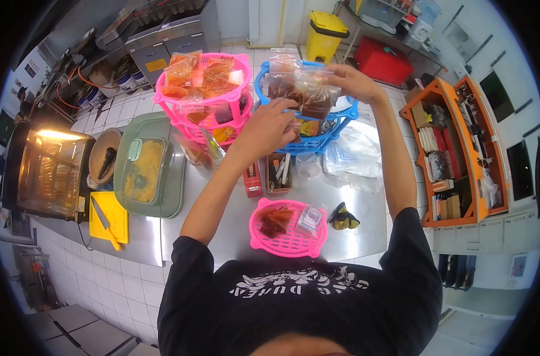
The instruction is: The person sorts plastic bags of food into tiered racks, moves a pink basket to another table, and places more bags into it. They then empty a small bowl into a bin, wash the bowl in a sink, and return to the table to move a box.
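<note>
My right hand (pixel 354 84) pinches the top of a clear plastic bag of dark brown sauce (pixel 315 102) at the upper blue basket (pixel 352 111). My left hand (pixel 268 129) is beside it with bent fingers closed at the edge of the sauce bags; its fingertips are partly hidden. More clear bags (pixel 283 64) stand at the back of this basket. Below it, a second blue basket holds yellow and dark packets (pixel 308 128). Left of my hands, stacked pink baskets (pixel 246 76) carry bags of orange-red sauce (pixel 218 76).
On the steel table (pixel 222 237) lie a small pink basket (pixel 289 250) with packets, a dark-and-yellow bundle (pixel 343 217), plastic bags (pixel 356 157), a pen box (pixel 278 174) and a red box (pixel 252 180). Leftward are a green tub (pixel 176 178), knife (pixel 99 212) and lit display warmer (pixel 47 172).
</note>
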`<state>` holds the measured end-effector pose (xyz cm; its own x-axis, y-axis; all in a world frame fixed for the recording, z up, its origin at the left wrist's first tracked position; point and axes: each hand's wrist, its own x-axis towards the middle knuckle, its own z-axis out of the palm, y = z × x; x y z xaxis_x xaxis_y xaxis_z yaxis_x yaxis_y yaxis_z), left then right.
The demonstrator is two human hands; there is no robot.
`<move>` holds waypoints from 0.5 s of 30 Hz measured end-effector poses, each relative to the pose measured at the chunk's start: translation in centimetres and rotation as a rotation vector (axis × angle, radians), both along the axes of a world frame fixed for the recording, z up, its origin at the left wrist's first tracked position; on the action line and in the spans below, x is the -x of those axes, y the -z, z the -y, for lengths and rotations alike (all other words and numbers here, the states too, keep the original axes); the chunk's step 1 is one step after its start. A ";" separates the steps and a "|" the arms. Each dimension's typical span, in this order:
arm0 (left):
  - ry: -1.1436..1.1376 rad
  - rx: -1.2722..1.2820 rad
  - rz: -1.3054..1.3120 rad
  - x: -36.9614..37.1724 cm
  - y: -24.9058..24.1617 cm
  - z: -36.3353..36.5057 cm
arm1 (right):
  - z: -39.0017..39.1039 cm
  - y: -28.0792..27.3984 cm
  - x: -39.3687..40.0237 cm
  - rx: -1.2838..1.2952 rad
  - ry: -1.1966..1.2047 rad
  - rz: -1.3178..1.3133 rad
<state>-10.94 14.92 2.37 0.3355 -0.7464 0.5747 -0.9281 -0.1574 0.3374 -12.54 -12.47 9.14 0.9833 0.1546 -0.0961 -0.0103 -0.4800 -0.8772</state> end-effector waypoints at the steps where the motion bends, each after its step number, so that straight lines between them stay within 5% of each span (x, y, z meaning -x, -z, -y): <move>1: 0.011 -0.022 0.024 -0.3 -0.1 0.3 | 0.1 0.2 0.1 -0.013 -0.003 -0.035; 3: 0.014 -0.113 -0.019 -1.0 0.0 0.8 | 0.2 1.0 0.1 -0.027 -0.005 -0.067; 5: 0.011 -0.203 -0.061 -1.5 -0.2 0.8 | 0.2 1.8 -0.2 -0.323 -0.041 -0.119; 7: -0.040 -0.350 -0.122 -1.4 -0.7 0.7 | -0.2 2.2 -0.5 -0.310 -0.046 -0.117; 15: -0.143 -0.251 -0.161 -2.4 -1.9 -0.7 | -1.5 2.5 -2.4 -0.054 -0.051 -0.006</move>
